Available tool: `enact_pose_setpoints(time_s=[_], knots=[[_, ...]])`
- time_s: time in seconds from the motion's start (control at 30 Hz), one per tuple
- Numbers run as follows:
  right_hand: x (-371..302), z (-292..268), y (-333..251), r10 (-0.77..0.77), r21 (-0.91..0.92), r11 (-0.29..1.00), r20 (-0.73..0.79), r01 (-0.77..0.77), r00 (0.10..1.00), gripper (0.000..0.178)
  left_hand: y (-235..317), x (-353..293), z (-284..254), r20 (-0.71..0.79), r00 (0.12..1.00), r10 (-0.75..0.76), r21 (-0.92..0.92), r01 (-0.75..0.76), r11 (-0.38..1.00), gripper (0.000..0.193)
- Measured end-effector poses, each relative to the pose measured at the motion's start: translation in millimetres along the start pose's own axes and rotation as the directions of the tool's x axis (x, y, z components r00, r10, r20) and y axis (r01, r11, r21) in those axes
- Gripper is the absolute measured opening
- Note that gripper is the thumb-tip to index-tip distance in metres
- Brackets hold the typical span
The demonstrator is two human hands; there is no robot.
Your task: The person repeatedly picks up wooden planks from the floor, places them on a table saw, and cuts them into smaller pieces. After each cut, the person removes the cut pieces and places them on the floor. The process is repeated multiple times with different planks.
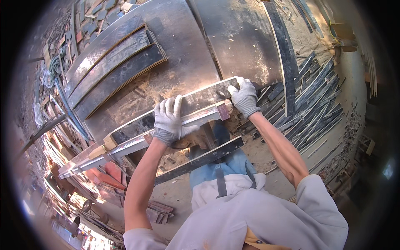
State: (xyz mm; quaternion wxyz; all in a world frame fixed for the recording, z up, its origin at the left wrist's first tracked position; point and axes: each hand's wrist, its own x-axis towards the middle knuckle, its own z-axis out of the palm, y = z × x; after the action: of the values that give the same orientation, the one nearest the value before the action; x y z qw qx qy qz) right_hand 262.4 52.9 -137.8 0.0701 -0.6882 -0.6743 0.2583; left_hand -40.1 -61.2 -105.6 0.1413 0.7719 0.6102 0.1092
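Both my hands wear pale work gloves with grey cuffs. A long, narrow, dark-faced plywood strip (pixel 204 96) lies slantwise on the worn metal table (pixel 175 71), along a straight metal rail (pixel 125 146). My left hand (pixel 167 116) rests across the strip left of its middle, fingers stretched over it and thumb spread out toward the right. At the strip's right end, my right hand (pixel 243 95) curls its fingers round the corner. Near the rail are a reddish block (pixel 223 111) by my right hand and a small wooden block (pixel 109 141) at the strip's left end.
Several dark boards (pixel 121 58) are stacked at the table's far left. Another dark strip (pixel 200 160) lies close to my body. A long board (pixel 283 58) stands along the table's right side, beside a heap of offcut strips (pixel 312 100). Scrap pieces (pixel 93 21) litter the upper left.
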Motion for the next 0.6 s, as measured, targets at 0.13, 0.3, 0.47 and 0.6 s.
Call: enact_pose_setpoints(time_s=[0.13, 0.3, 0.47, 0.6], knots=[[-0.3, -9.7, -10.9, 0.023, 0.038, 0.999, 0.053, -0.025, 0.998, 0.056, 2.4, -0.9, -2.4, -0.027, 0.997, -0.074, -0.029, 0.074, 0.997, 0.115], [-34.6, -20.3, -51.6, -0.41, -0.2, 0.904, -0.146, 0.378, 0.9, 0.093, -6.5, 9.7, -3.3, -0.053, 0.996, -0.072, 0.017, 0.073, 0.997, 0.107], [-74.6, 38.2, -98.6, -0.653, -0.322, 0.576, 0.372, 0.752, 0.66, 0.055, -14.9, 23.5, -0.4, -0.083, 0.992, -0.098, -0.006, 0.098, 0.995, 0.091], [-53.0, 92.4, -111.8, -0.557, -0.284, 0.702, 0.352, 0.653, 0.752, 0.049, -28.9, 34.6, 0.2, -0.104, 0.987, -0.124, 0.023, 0.127, 0.992, 0.085]])
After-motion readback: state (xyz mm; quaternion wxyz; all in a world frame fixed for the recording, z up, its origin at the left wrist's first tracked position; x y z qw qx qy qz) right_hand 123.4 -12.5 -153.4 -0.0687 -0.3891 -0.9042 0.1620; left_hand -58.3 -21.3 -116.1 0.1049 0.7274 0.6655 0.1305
